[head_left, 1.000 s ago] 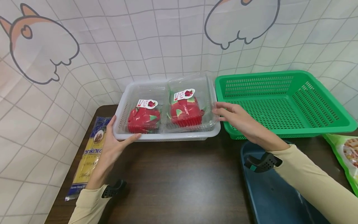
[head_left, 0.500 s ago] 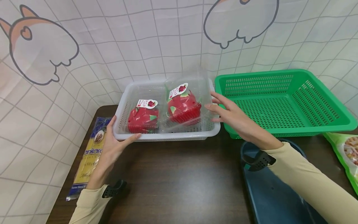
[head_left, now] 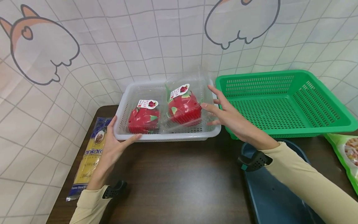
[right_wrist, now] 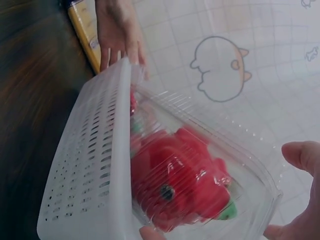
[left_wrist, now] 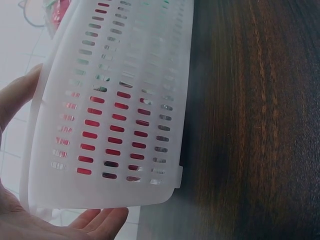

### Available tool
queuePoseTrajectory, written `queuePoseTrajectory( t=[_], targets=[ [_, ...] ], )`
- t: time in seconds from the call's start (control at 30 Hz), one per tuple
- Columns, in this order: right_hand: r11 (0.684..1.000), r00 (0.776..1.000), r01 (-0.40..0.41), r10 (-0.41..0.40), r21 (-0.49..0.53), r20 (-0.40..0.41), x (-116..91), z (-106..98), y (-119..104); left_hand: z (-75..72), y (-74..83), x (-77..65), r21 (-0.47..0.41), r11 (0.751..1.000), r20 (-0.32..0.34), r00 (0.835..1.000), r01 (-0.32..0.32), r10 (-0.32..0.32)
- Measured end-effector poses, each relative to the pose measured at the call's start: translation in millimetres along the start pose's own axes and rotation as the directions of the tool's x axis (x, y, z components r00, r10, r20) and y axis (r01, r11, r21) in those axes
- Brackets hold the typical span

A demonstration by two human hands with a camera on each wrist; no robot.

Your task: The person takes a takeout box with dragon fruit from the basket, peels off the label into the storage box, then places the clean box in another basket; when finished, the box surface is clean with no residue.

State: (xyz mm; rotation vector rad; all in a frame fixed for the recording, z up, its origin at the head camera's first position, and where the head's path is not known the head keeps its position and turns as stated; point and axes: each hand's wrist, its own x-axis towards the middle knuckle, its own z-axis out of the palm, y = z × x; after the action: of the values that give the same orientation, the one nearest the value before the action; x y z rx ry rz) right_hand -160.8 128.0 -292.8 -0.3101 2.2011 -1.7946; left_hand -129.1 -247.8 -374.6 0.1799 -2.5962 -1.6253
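A white plastic basket (head_left: 179, 137) holds two clear clamshell packs, each with a red dragon fruit and a printed label. The left pack (head_left: 144, 119) lies low inside; the right pack (head_left: 185, 109) sits tilted, its far edge raised above the rim. My left hand (head_left: 114, 144) grips the basket's front left corner, thumb along the front rim and fingers around the end wall, as the left wrist view also shows. My right hand (head_left: 226, 115) is at the right pack's outer side with fingers spread; in the right wrist view its thumb (right_wrist: 302, 155) stands apart from the plastic.
A green basket (head_left: 291, 132) stands right of the white one. Nearer on the dark wooden table (head_left: 179, 183) lies a blue tray (head_left: 274, 193), partly under my right arm. A yellow and blue packet (head_left: 92, 149) lies at left, a green bag (head_left: 345, 152) at far right.
The right dragon fruit pack has shifted slightly left and tilted further. My right hand has moved left with it, and its fingers have spread. The left hand has stayed in place.
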Motion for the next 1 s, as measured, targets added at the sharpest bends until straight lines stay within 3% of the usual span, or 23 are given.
queuePoseTrajectory(
  t=[0.47, 1.0],
  targets=[
    [0.994, 0.998, -0.058, 0.056, -0.094, -0.022, 7, 11, -6, 0.2, 1.6, -1.4, -0.003, 1.000, 0.006, 1.000, 0.018, -0.018],
    [0.995, 0.993, -0.100, 0.101, 0.019, -0.065, 10, 11, -13, 1.7, 2.9, -3.8, -0.011, 1.000, 0.003, 1.000, 0.002, -0.002]
  ],
)
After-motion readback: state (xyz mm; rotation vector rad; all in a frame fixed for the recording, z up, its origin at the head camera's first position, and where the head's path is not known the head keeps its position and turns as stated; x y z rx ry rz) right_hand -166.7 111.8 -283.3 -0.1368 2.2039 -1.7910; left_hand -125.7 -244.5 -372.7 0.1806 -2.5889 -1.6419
